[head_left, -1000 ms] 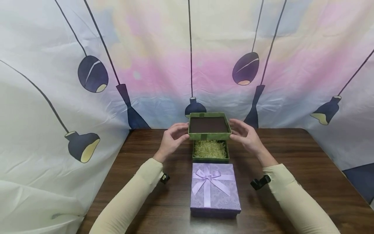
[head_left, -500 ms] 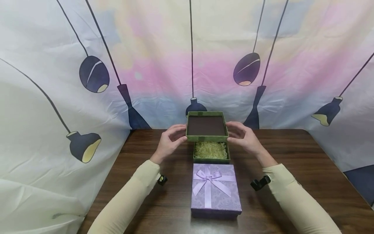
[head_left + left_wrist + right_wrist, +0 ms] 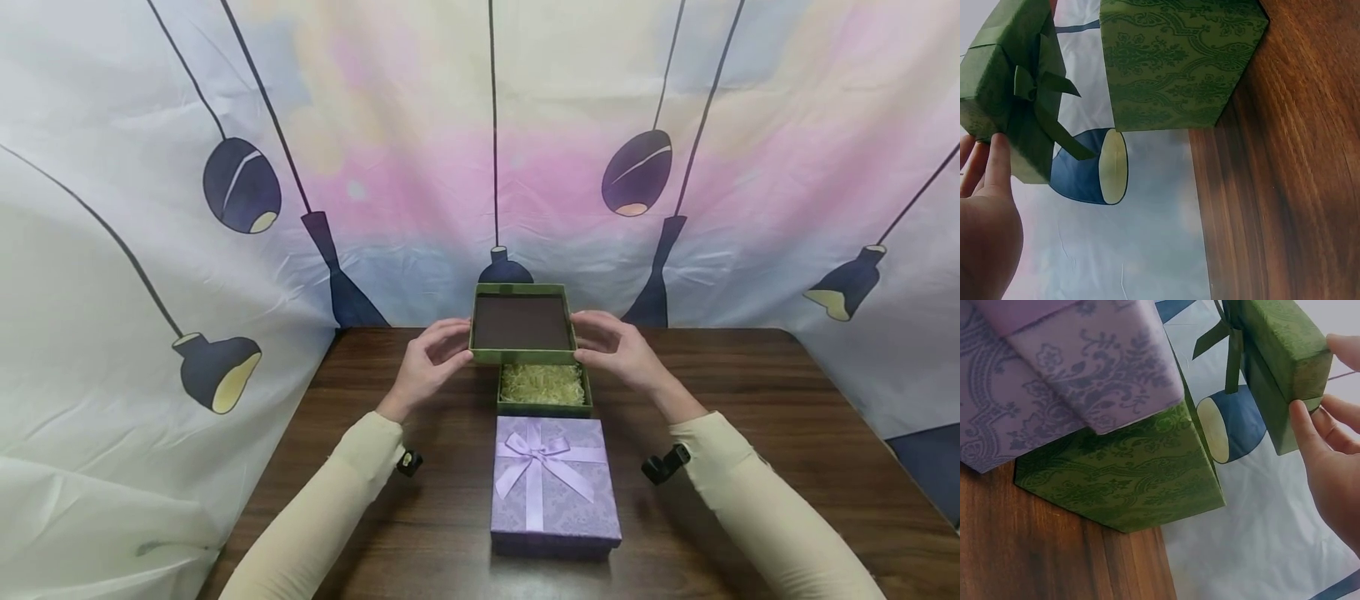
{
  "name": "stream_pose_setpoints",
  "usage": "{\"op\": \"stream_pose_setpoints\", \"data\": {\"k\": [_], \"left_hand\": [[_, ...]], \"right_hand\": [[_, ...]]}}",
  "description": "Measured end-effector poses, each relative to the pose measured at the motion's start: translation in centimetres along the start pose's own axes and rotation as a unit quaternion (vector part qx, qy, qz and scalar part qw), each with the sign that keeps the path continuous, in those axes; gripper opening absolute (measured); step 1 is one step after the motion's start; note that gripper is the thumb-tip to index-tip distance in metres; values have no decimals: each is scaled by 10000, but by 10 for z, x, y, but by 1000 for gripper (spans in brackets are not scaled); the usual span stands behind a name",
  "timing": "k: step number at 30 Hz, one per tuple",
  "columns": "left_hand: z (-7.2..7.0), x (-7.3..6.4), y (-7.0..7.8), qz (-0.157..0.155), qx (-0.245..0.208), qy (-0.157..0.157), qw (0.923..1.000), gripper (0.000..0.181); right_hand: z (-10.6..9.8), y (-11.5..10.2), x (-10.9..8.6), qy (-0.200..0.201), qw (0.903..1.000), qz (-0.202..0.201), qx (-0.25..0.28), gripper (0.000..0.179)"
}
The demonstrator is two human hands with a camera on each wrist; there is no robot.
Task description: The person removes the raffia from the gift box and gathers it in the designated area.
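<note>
Above the green gift box (image 3: 545, 411) of pale shredded filler (image 3: 542, 383), your left hand (image 3: 424, 367) and right hand (image 3: 624, 354), fingers partly curled, pinch opposite sides of the patterned green lid (image 3: 522, 323), tilted toward you, dark brown inside, ribbon bow (image 3: 1025, 84) on its outer face.

Soft, fairly even light fills the head view, palest on the cloth (image 3: 420, 100). A dull sheen marks the table (image 3: 750, 392) on the near side of the purple box (image 3: 553, 483), and soft shadows darken the wood beneath the sleeves (image 3: 315, 508). The wrist views look dimmer and hazier, the green lid (image 3: 997, 75) shaded.
</note>
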State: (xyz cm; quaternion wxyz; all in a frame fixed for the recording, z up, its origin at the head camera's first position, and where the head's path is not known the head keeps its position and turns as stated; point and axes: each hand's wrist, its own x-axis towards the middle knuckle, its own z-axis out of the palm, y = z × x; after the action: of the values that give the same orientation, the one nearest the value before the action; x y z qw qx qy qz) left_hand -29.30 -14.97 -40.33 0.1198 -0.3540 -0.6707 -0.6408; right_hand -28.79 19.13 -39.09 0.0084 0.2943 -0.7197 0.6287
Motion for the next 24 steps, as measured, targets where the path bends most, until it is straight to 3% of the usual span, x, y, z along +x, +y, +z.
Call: {"op": "stream_pose_setpoints", "data": {"k": [24], "left_hand": [[-18,-12,1,-200,154,235,9994,37]], "right_hand": [[12,-9,23,-433,9985,307,-156,62]]}}
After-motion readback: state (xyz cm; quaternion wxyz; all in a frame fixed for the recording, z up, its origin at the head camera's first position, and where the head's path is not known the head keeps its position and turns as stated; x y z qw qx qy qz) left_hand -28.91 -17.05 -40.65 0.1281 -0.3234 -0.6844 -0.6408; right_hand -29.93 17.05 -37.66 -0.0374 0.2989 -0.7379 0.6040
